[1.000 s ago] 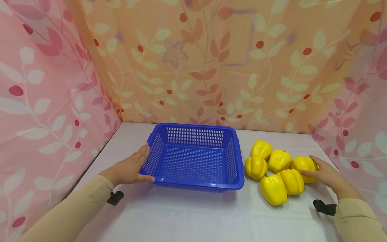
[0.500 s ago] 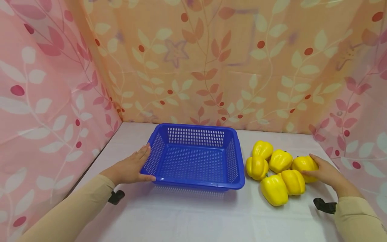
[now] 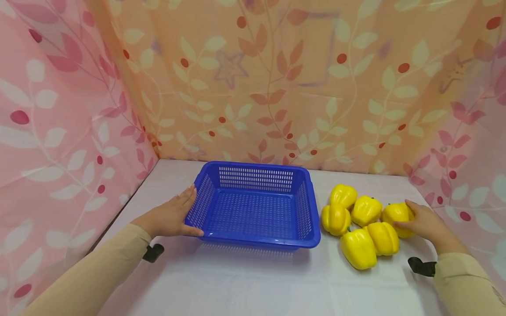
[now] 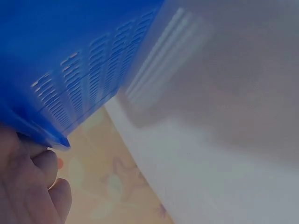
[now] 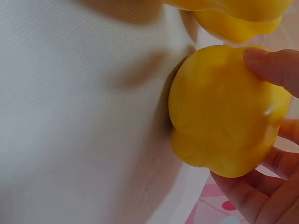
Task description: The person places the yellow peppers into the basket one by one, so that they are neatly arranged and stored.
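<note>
Your right grip holds the rightmost yellow pepper, at 3 o'clock from the blue basket, thumb and fingers on opposite sides. The pepper looks light and firm but slick-skinned, so grasp it across its broad lobes. Your left grip spreads wide against the basket's 9 o'clock side; its plastic seems stiff and light, best held by the rim.

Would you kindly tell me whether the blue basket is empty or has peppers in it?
The basket is empty: in the head view its slotted floor is bare, and all six yellow peppers sit outside it.
</note>
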`<state>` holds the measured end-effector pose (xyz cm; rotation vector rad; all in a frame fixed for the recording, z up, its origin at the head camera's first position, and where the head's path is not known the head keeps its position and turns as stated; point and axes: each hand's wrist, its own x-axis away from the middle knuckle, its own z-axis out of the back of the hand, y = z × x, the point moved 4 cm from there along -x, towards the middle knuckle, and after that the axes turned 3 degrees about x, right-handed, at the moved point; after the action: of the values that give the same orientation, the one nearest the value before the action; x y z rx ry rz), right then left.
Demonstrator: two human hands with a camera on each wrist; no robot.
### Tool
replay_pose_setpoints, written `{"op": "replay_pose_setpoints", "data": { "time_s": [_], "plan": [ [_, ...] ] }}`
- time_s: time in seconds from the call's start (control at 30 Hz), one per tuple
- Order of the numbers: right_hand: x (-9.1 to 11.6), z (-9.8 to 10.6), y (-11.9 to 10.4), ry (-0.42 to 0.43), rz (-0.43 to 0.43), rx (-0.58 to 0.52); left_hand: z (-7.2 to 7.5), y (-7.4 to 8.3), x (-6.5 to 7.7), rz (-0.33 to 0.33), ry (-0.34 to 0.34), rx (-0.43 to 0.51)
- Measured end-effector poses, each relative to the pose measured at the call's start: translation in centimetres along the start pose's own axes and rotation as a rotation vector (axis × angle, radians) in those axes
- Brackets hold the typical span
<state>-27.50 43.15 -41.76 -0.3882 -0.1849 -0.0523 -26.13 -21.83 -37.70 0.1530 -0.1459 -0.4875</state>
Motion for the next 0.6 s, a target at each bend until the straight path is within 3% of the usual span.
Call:
{"op": "replay_pose_setpoints", "data": {
  "time_s": [0.3, 0.6],
  "plan": [
    [0.05, 0.49, -0.27, 0.025, 0.008, 0.019, -0.02, -0.01, -0.07, 0.004, 0.005, 0.004],
    [0.12, 0.88, 0.15, 0.066, 0.002, -0.047, -0.13, 0.15, -0.13, 0.024, -0.011, 0.017]
  ]
}}
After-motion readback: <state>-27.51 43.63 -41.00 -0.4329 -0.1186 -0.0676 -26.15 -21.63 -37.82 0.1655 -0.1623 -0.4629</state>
